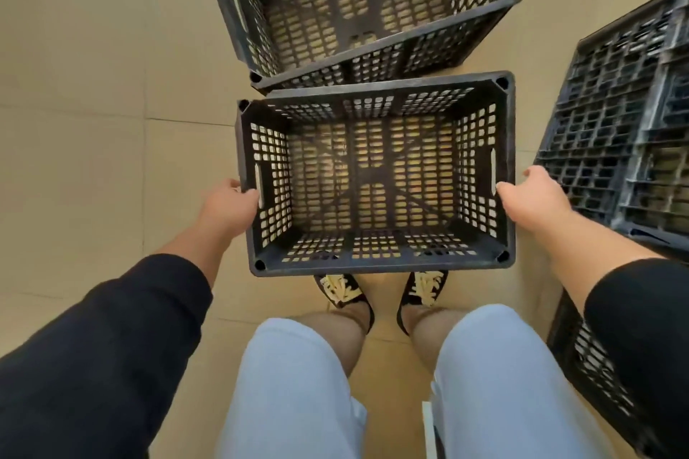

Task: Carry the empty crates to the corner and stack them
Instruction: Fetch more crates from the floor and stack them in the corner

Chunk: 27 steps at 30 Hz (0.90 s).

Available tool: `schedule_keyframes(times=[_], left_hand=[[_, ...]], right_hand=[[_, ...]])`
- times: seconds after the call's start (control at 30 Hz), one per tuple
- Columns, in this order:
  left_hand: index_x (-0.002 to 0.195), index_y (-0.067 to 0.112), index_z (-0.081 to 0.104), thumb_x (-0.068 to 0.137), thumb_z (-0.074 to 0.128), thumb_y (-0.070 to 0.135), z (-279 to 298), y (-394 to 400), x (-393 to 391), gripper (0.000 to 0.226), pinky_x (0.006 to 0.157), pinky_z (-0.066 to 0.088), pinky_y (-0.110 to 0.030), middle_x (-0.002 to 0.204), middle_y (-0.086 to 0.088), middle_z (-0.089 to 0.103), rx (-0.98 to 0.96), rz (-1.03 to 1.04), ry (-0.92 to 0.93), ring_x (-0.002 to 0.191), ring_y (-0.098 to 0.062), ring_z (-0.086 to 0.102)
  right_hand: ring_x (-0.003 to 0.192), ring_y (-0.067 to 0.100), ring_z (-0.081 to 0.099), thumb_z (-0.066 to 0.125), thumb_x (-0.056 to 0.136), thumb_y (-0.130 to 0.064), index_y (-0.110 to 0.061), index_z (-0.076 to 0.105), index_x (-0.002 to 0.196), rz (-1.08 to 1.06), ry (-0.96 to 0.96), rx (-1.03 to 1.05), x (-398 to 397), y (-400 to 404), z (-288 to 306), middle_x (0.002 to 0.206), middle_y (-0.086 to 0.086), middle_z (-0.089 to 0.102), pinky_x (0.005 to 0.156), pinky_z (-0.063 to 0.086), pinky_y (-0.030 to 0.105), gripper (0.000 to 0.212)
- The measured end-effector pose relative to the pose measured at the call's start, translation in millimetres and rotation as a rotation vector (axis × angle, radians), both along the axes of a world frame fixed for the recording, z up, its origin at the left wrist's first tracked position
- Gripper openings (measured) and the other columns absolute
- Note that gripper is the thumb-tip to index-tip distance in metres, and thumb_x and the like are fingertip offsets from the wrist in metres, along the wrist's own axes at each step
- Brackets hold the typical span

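An empty black slatted crate (376,266) is right in front of my feet, its open top facing me. My left hand (227,205) grips its left end wall by the handle slot, fingers curled under the rim. On the opposite end wall my right hand (537,199) holds the rim the same way. I cannot tell whether the crate rests on the floor or hangs just above it. A second empty black crate (373,48) stands on the floor directly beyond it, turned slightly, its near rim almost touching the held one.
The floor (93,123) is beige tile. More black crates (626,138) stand close on the right, and another one (589,365) is beside my right leg. My feet (346,294) in dark slippers are just behind the held crate.
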<state>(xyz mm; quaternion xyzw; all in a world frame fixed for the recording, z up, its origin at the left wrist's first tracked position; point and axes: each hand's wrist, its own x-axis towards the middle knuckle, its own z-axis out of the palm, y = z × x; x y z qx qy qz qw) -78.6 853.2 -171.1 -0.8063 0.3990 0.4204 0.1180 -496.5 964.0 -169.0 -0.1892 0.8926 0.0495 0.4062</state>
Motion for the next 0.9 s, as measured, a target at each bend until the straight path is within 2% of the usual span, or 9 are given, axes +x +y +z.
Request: schedule_keyframes(times=[0.13, 0.2, 0.3, 0.37, 0.47, 0.57, 0.67, 0.77, 0.9], left_hand=[[0.146, 0.015, 0.052, 0.104, 0.055, 0.035, -45.4, -6.0, 5.3, 0.046, 0.085, 0.054, -0.044, 0.128, -0.013, 0.068, -0.031, 0.105, -0.012, 0.109, -0.033, 0.067], [0.131, 0.012, 0.061, 0.106, 0.050, 0.031, -62.0, -8.4, 4.0, 0.033, 0.090, 0.057, -0.045, 0.121, -0.011, 0.071, -0.040, 0.208, 0.024, 0.106, -0.031, 0.069], [0.101, 0.015, 0.064, 0.106, 0.049, 0.025, -80.6, -11.9, 4.0, 0.019, 0.097, 0.057, -0.046, 0.108, -0.007, 0.073, -0.064, 0.421, 0.133, 0.101, -0.024, 0.070], [0.107, 0.011, 0.065, 0.104, 0.051, 0.025, -85.8, -12.7, 8.4, 0.019, 0.088, 0.055, -0.041, 0.095, -0.004, 0.069, -0.059, 0.470, 0.174, 0.084, -0.020, 0.065], [0.121, 0.008, 0.064, 0.103, 0.052, 0.022, -79.5, -12.1, 13.9, 0.026, 0.076, 0.053, -0.036, 0.084, -0.002, 0.060, -0.042, 0.446, 0.219, 0.069, -0.015, 0.056], [0.120, 0.010, 0.062, 0.104, 0.052, 0.023, -56.8, -8.8, 15.6, 0.023, 0.075, 0.052, -0.034, 0.081, 0.000, 0.059, -0.045, 0.446, 0.224, 0.068, -0.014, 0.055], [0.120, 0.010, 0.063, 0.104, 0.052, 0.026, -18.2, -3.2, 21.3, 0.024, 0.079, 0.052, -0.037, 0.083, -0.001, 0.061, -0.056, 0.448, 0.220, 0.073, -0.016, 0.056], [0.115, 0.014, 0.063, 0.106, 0.053, 0.029, 37.0, 3.5, 32.3, 0.020, 0.082, 0.054, -0.038, 0.088, -0.003, 0.063, -0.050, 0.452, 0.198, 0.079, -0.018, 0.059], [0.110, 0.015, 0.064, 0.107, 0.054, 0.032, 122.6, 6.9, 58.0, 0.020, 0.084, 0.056, -0.040, 0.089, -0.003, 0.066, -0.077, 0.488, 0.203, 0.078, -0.018, 0.062]], right_hand=[[0.125, 0.043, 0.059, 0.057, 0.103, -0.034, -0.007, 0.046, 0.146, -0.032, -0.015, -0.059, -5.5, -5.7, -40.4, 0.142, 0.021, 0.059, 0.100, 0.049, 0.049, 0.053], [0.125, 0.040, 0.060, 0.055, 0.105, -0.031, -0.009, 0.047, 0.145, -0.094, -0.038, -0.106, -5.8, -9.7, -53.2, 0.141, 0.018, 0.060, 0.104, 0.050, 0.051, 0.047], [0.099, 0.023, 0.070, 0.050, 0.106, -0.023, -0.015, 0.051, 0.139, -0.260, -0.081, -0.202, -7.2, -9.8, -69.1, 0.125, 0.010, 0.068, 0.094, 0.058, 0.048, 0.034], [0.088, 0.019, 0.068, 0.049, 0.106, -0.021, -0.016, 0.054, 0.135, -0.290, -0.096, -0.225, -8.6, -8.2, -73.9, 0.115, 0.009, 0.069, 0.092, 0.059, 0.046, 0.030], [0.089, 0.020, 0.065, 0.050, 0.107, -0.023, -0.016, 0.055, 0.135, -0.323, -0.127, -0.243, -9.6, -5.1, -68.7, 0.106, 0.006, 0.066, 0.096, 0.057, 0.049, 0.029], [0.087, 0.019, 0.065, 0.051, 0.107, -0.021, -0.015, 0.056, 0.134, -0.347, -0.123, -0.232, -8.3, -2.2, -45.8, 0.111, 0.008, 0.067, 0.095, 0.057, 0.047, 0.028], [0.079, 0.015, 0.063, 0.050, 0.107, -0.017, -0.014, 0.056, 0.133, -0.349, -0.112, -0.226, -3.2, -0.3, -4.5, 0.105, 0.007, 0.066, 0.079, 0.056, 0.036, 0.027], [0.075, 0.014, 0.061, 0.050, 0.105, -0.013, -0.014, 0.056, 0.125, -0.334, -0.106, -0.206, 5.1, -2.2, 51.1, 0.094, 0.001, 0.063, 0.066, 0.048, 0.029, 0.021], [0.073, 0.017, 0.061, 0.049, 0.102, -0.010, -0.014, 0.057, 0.117, -0.300, -0.110, -0.213, 21.9, -10.0, 143.3, 0.098, 0.007, 0.067, 0.062, 0.047, 0.030, 0.017]])
